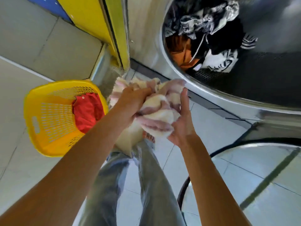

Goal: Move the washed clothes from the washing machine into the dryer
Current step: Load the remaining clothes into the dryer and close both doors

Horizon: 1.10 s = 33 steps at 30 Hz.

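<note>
Gripping one cloth, two hands

The bundled cloth is cream with pale pink stripes; the basket is bright yellow and latticed, holding a red garment; in the steel-grey drum lie a black-and-white mottled garment, an orange one and a black one with white stripes; the trousers are faded blue-grey
</note>
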Each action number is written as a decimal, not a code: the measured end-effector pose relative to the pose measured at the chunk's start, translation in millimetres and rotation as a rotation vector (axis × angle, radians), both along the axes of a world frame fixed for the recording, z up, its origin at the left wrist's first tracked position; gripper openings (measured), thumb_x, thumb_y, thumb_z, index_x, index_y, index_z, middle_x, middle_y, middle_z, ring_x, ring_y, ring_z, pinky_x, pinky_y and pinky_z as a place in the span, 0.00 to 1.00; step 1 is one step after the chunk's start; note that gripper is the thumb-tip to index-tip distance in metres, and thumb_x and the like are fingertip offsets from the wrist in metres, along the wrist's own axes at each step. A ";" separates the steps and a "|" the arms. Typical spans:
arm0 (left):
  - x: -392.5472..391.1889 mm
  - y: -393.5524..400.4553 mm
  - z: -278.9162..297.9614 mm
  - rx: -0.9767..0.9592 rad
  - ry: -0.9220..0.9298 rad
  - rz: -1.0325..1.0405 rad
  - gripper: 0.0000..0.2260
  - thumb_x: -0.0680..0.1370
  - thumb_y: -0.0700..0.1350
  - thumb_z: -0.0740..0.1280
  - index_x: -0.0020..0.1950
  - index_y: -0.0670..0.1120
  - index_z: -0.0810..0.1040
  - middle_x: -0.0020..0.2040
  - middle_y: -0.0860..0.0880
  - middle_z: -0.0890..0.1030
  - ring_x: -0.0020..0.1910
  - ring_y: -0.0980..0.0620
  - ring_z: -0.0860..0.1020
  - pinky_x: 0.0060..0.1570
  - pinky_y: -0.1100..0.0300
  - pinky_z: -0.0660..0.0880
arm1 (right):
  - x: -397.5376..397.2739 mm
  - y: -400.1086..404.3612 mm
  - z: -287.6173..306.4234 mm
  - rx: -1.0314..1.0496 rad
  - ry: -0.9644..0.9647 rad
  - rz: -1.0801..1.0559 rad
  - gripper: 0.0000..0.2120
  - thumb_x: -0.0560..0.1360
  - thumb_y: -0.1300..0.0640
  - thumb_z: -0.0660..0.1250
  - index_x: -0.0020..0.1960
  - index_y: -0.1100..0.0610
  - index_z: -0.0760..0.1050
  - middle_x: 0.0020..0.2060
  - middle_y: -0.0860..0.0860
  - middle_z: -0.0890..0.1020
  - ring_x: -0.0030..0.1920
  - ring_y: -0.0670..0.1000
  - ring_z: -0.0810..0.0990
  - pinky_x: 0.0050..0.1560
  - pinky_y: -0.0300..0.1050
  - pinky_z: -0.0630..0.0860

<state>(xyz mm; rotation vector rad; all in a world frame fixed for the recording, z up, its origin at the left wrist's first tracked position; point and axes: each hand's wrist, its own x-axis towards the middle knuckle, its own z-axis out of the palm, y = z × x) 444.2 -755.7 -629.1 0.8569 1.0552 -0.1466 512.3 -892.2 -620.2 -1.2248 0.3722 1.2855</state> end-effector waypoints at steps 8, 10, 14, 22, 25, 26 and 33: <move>143.3 -59.4 23.6 0.263 -0.118 -0.306 0.11 0.73 0.54 0.70 0.55 0.54 0.79 0.46 0.53 0.83 0.43 0.55 0.81 0.39 0.58 0.80 | 141.2 -78.1 11.2 -0.326 -0.355 -0.121 0.25 0.73 0.60 0.73 0.69 0.61 0.74 0.62 0.61 0.81 0.60 0.59 0.82 0.55 0.59 0.81; 165.0 -62.0 29.4 0.226 -0.122 -0.273 0.13 0.75 0.49 0.68 0.59 0.51 0.78 0.46 0.51 0.80 0.43 0.55 0.78 0.48 0.51 0.82 | 188.4 -80.7 18.2 -0.423 -0.449 -0.195 0.29 0.70 0.57 0.76 0.69 0.57 0.74 0.62 0.59 0.82 0.59 0.57 0.83 0.48 0.56 0.83; 185.7 -68.5 32.9 0.191 -0.121 -0.212 0.12 0.77 0.44 0.66 0.59 0.52 0.78 0.51 0.48 0.81 0.49 0.53 0.79 0.42 0.57 0.82 | 272.3 -73.8 36.1 -0.548 -0.693 -0.172 0.22 0.73 0.49 0.75 0.63 0.54 0.76 0.58 0.54 0.84 0.55 0.57 0.85 0.46 0.56 0.84; 154.2 -47.2 5.0 0.156 -0.055 -0.214 0.11 0.77 0.41 0.65 0.55 0.53 0.81 0.52 0.47 0.82 0.55 0.48 0.81 0.52 0.51 0.81 | 279.8 -56.0 20.8 -0.794 -0.727 0.078 0.29 0.74 0.35 0.67 0.67 0.54 0.73 0.57 0.53 0.80 0.51 0.55 0.85 0.47 0.52 0.85; 117.8 -15.1 -20.8 0.157 -0.002 -0.158 0.09 0.78 0.40 0.65 0.51 0.54 0.81 0.55 0.48 0.81 0.56 0.50 0.79 0.42 0.57 0.82 | 205.9 -30.9 -2.6 -0.715 -0.785 0.368 0.22 0.76 0.41 0.69 0.63 0.55 0.76 0.52 0.48 0.83 0.54 0.52 0.84 0.57 0.53 0.81; 99.9 -2.8 -30.8 0.148 0.028 -0.125 0.09 0.78 0.39 0.65 0.51 0.52 0.81 0.55 0.47 0.81 0.56 0.50 0.79 0.40 0.58 0.82 | 175.3 -20.0 -10.9 -0.674 -0.777 0.460 0.23 0.74 0.40 0.70 0.62 0.53 0.76 0.53 0.48 0.83 0.54 0.51 0.84 0.58 0.53 0.80; -92.1 62.8 -82.7 0.017 0.241 0.074 0.03 0.76 0.41 0.65 0.46 0.49 0.77 0.44 0.47 0.82 0.44 0.52 0.78 0.42 0.59 0.75 | -34.0 88.0 -59.2 -0.372 -0.760 1.044 0.15 0.77 0.45 0.68 0.60 0.50 0.78 0.56 0.48 0.84 0.52 0.46 0.84 0.57 0.44 0.79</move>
